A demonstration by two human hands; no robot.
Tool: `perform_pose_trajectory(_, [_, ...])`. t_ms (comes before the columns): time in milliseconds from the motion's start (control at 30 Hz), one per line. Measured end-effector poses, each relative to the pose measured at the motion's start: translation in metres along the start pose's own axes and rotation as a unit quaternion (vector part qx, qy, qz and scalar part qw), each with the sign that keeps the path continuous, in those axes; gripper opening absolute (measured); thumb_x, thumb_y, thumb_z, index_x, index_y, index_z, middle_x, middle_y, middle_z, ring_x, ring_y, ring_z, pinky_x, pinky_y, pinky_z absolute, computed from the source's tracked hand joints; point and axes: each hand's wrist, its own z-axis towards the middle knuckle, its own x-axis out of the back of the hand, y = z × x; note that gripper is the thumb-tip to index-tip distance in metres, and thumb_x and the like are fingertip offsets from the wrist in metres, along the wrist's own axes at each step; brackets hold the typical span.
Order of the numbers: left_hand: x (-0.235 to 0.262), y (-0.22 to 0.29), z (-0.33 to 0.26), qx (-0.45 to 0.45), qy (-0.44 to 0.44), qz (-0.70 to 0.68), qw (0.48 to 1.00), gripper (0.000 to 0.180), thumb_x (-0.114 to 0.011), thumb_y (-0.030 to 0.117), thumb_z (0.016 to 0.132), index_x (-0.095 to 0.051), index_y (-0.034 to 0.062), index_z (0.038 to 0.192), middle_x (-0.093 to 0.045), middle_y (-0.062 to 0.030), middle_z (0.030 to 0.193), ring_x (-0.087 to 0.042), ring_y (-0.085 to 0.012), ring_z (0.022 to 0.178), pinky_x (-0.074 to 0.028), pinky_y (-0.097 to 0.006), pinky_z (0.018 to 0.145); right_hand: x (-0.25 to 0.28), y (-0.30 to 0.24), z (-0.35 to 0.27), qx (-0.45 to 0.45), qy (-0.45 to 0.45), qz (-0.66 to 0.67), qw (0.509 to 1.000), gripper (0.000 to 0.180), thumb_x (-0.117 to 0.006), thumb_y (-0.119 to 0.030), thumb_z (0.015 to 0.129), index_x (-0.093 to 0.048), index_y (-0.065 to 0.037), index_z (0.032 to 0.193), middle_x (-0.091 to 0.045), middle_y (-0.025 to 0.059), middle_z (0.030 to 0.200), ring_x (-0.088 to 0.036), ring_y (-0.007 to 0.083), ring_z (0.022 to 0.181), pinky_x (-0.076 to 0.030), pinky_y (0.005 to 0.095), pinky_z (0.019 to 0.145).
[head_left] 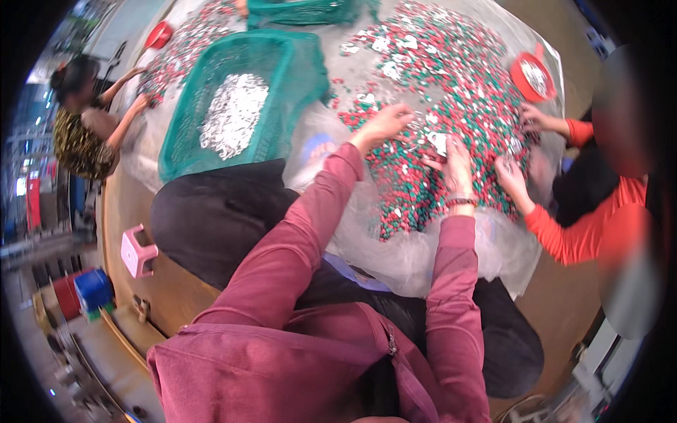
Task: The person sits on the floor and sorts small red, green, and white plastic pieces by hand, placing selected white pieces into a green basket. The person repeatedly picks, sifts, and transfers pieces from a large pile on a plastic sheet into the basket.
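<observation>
Spread before me is a wide heap of small red and green pieces [402, 180] mixed with flat silvery-white bits. My left hand [384, 125] reaches over the heap's near left part, its thumb and fingertips drawn together. What lies in that pinch, if anything, is too small to name. To its right, my right hand [455, 163] is low over the pieces, with a shiny white piece [440, 143] at its fingers and thumb. A green mesh basket [169, 134] left of my arms holds a pile of silvery-white pieces [236, 116].
At right, a person in orange sleeves has both hands [513, 180] at the heap, near a red scoop [534, 77]. Another person [84, 127] works far left by a red bowl [159, 34]. A second green basket [303, 10] stands beyond. A pink stool [139, 251] is at left.
</observation>
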Motion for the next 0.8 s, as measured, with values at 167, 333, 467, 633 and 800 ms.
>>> perform_pose_trajectory(167, [0.005,0.02,-0.015,-0.002,-0.079,0.109,0.991,0.035,-0.053,0.004,0.093,-0.051,0.001,0.127,-0.05,-0.0133,0.125,-0.06,-0.0205,0.098,-0.059,-0.03,0.081,0.007,-0.001,-0.004,-0.05,-0.024,0.034,0.998,0.034,-0.049,-0.033,0.098,-0.048,-0.006,0.118,-0.06,0.013,0.12,-0.061,0.0355,0.104,-0.052,0.0619,0.074])
perform_pose_trajectory(333, [0.0,0.026,-0.02,0.037,-0.079,0.167,0.982,0.062,-0.047,-0.014,0.082,-0.039,0.0075,0.14,-0.051,-0.0183,0.125,-0.062,-0.0202,0.093,-0.06,-0.029,0.074,0.011,-0.005,-0.003,-0.073,-0.006,-0.058,0.996,0.037,-0.052,-0.041,0.095,-0.051,-0.014,0.121,-0.065,0.0065,0.116,-0.06,0.0304,0.107,-0.047,0.065,0.073])
perform_pose_trajectory(467, [-0.007,0.027,-0.022,-0.001,0.003,0.235,0.972,0.08,-0.051,-0.015,0.08,-0.023,0.0154,0.148,-0.054,-0.0189,0.123,-0.067,-0.0204,0.08,-0.06,-0.031,0.066,0.016,-0.008,-0.005,-0.062,0.007,-0.077,0.995,0.034,-0.054,-0.033,0.096,-0.057,-0.011,0.121,-0.068,0.0075,0.108,-0.065,0.0235,0.097,-0.053,0.054,0.069])
perform_pose_trajectory(633, [-0.004,0.028,-0.012,0.005,0.021,0.186,0.982,0.069,-0.059,-0.008,0.082,-0.034,0.0112,0.144,-0.065,-0.0142,0.101,-0.067,-0.0187,0.077,-0.059,-0.029,0.058,0.021,-0.011,-0.009,-0.007,0.01,0.047,0.999,0.027,-0.047,-0.003,0.095,-0.05,0.007,0.12,-0.064,0.0198,0.099,-0.068,0.0275,0.082,-0.061,0.039,0.072])
perform_pose_trajectory(800, [-0.001,0.006,0.016,-0.118,0.112,0.493,0.855,0.044,-0.061,0.002,0.084,-0.055,0.0052,0.127,-0.067,-0.0196,0.088,-0.068,-0.0274,0.08,-0.057,-0.037,0.067,0.039,-0.009,-0.011,0.0,0.028,0.079,0.997,0.029,-0.044,-0.002,0.095,-0.05,0.004,0.123,-0.063,0.0191,0.104,-0.068,0.0265,0.083,-0.061,0.0358,0.068])
